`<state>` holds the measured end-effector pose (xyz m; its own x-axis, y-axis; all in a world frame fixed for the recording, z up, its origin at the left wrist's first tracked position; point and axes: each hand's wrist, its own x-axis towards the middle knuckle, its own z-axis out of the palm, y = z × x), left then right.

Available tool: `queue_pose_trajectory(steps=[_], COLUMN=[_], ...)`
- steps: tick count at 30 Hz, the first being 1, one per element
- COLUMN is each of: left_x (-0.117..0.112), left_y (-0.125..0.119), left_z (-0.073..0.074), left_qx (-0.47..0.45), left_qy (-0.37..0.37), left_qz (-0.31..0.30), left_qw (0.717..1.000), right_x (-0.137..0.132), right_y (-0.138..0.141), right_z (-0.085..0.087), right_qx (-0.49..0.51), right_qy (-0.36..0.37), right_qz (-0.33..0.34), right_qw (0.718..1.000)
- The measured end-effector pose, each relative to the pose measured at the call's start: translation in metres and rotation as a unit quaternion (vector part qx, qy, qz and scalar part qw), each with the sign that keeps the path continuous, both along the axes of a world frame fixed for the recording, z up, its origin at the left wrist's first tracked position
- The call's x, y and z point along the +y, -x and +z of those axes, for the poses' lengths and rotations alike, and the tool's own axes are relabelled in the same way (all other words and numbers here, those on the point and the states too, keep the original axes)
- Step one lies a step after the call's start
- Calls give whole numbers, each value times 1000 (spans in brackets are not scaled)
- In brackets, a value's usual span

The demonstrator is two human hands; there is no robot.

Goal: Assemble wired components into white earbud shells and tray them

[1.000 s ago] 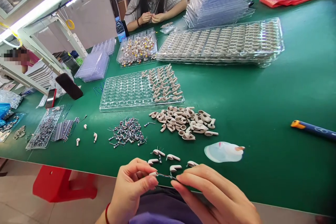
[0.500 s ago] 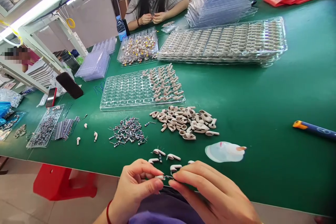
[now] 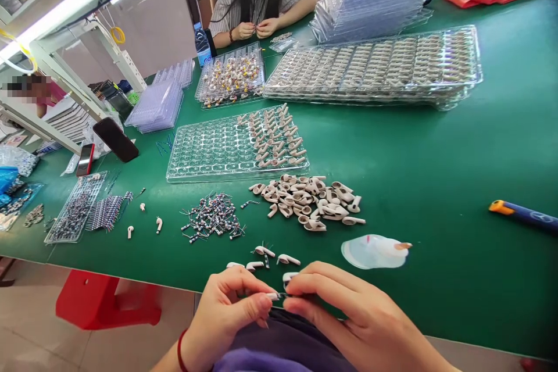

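**Two hands meet over a small white shell (image 3: 272, 296) at the bench's (image 3: 418, 168) near edge**

The left hand (image 3: 235, 299) has its thumb and forefinger closed on the shell, just above the front edge. From the shell's end a thin dark wire (image 3: 283, 295) runs to the right hand (image 3: 349, 308), whose thumb and fingertips are pinched nearly together on it; the fingers hide much of the grip. The two sets of fingertips are near each other but apart.

Just beyond them lie a few loose earbud shells (image 3: 289, 259), one partly behind the right hand's fingers. Farther back sit a heap of shells (image 3: 322, 203) and, left of it, a pile of small wired parts (image 3: 213, 218). Behind these is a clear tray (image 3: 209, 151) with shells filling its right side. A stack of filled trays (image 3: 375, 67) stands past that. To the right are a translucent white piece (image 3: 366, 251) and a blue tool (image 3: 529, 215) with an orange end. Across the bench sits another person (image 3: 218, 9), both hands together.
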<state>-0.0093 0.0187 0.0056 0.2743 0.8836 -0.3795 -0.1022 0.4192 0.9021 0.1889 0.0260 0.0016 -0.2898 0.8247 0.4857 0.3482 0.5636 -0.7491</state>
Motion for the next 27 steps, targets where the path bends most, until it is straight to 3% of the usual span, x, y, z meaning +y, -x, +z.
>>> queue_pose_trajectory(steps=[14,27], left_x=[-3,-1], left_y=[-4,-7], left_z=[-2,-7], left_qx=[17,-12], left_qy=[11,52], left_qz=[-14,1], left_qw=[1000,999], right_x=[1,-3], right_y=[-4,-3], right_z=[5,1], right_qx=[-55,-41], right_qy=[-44,-18], right_qz=[-1,-2], right_qw=[998,999])
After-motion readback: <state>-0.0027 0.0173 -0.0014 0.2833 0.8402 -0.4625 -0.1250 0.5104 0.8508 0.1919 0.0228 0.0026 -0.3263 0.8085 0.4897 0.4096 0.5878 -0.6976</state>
